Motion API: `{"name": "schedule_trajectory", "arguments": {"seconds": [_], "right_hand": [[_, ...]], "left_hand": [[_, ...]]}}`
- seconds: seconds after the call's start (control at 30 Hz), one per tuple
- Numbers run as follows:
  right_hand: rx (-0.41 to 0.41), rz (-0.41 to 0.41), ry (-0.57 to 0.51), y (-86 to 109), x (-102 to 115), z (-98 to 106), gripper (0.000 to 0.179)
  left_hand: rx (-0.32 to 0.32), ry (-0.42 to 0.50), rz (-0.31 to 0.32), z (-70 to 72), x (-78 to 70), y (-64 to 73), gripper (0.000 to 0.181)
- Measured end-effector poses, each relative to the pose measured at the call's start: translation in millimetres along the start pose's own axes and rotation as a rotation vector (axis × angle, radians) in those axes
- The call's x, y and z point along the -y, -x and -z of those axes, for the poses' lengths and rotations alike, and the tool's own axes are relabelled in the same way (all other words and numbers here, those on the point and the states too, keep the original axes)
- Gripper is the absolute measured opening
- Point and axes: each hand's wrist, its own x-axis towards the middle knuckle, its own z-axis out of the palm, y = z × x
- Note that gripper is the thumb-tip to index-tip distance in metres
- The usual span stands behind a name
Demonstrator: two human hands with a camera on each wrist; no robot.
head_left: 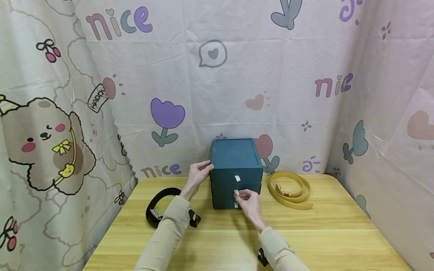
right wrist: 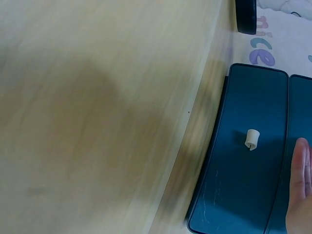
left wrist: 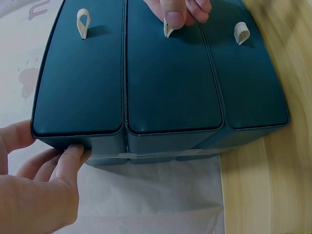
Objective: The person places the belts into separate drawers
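A: What's at the far left of the worktop?

B: One black belt, curled round, with a silvery buckle. A sleeve crosses in front of part of it.

A: Next along?

B: The left hand, holding the drawer box by its upper left edge. Only the left wrist view shows fingers bent against the box's side, and a thin shiny strip running across that side.

A: How does the box look?

B: Dark teal, smooth-fronted, upright toward the back of the worktop, between two belts. One box, three stacked drawers, three whitish pull tabs, one per drawer. From the left wrist you can tell the upper tab and lower tab are folded loops. The right wrist view has just the lower one, plus faint pale marks on the lowest front.

A: And the right hand?

B: Pinching the middle tab. The left wrist view has the thumb right over it; in the right wrist view the hand barely enters at the edge, so its grip can't be made out there.

A: Furthest right?

B: One yellow belt, loosely coiled, with a metallic buckle. Only the head view shows it.
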Motion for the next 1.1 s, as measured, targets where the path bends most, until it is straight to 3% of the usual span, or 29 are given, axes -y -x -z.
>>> {"name": "schedule_trajectory", "arguments": {"seconds": [0.63,0.83,1.03,1.1], "right_hand": [[0.011,-0.024,-0.048,8.3,2.7,0.5,0.005],[0.006,-0.019,-0.04,13.2,4.3,1.7,0.004],[0.01,-0.024,-0.046,17.4,6.0,3.4,0.004],[0.013,-0.032,-0.052,18.5,7.1,4.0,0.003]], "left_hand": [[0.006,0.0,0.0,1.0,-0.7,1.2,0.042],[0.013,0.003,-0.017,1.6,0.9,1.5,0.043],[0.025,0.017,-0.075,3.3,0.8,5.1,0.046],[0.023,0.018,-0.064,3.2,0.3,4.7,0.045]]}}
